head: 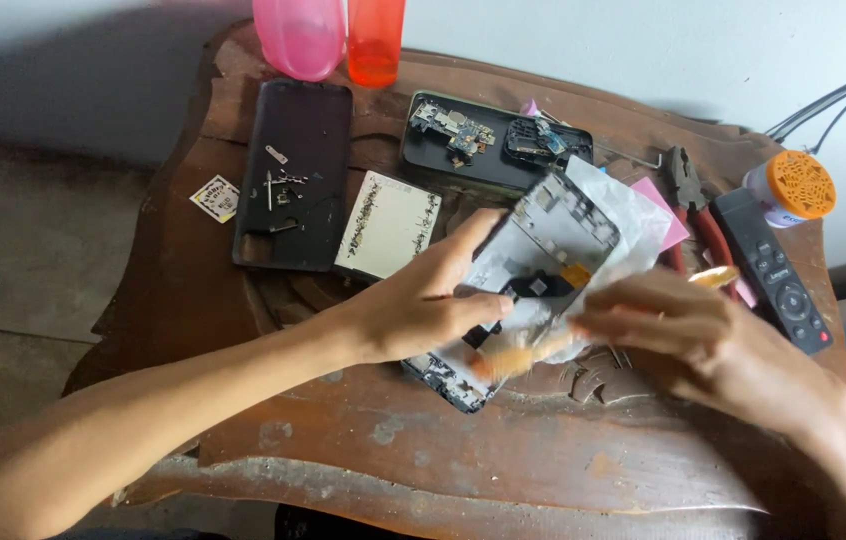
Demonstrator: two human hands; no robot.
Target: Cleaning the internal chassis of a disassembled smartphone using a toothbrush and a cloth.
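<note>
A: Holding what, over there on the left?

B: Left hand (423,300), fingers pressed on the opened grey phone frame with its insides showing (543,245). Tilted up off the carved brown wooden tabletop (503,440), near the middle. Thumb on one edge, fingers on the other.

A: And on the right?

B: Right hand (703,335), curled over a thin yellow-orange tool (523,355). Blurry, so hard to tell how tight the grip is. Tool tip touching the low part of the phone frame.

A: Under the phone?

B: Crinkly clear plastic bag (633,215) and a pink paper square (668,215) poking out.

A: Behind all that?

B: Flat black phone back cover with small metal bits on it (293,170), on the left. Beside it, a white rectangle with dark marks down its sides (388,225). Further back, a black tray with little circuit boards (493,145).

A: At the far edge?

B: Pink plastic bottle (300,35) next to an orange plastic bottle (375,40).

A: Off to the right?

B: Red-handled pliers (698,205), a black remote control with round buttons (773,265), and a white jar with an orange lid full of holes (793,188).
</note>
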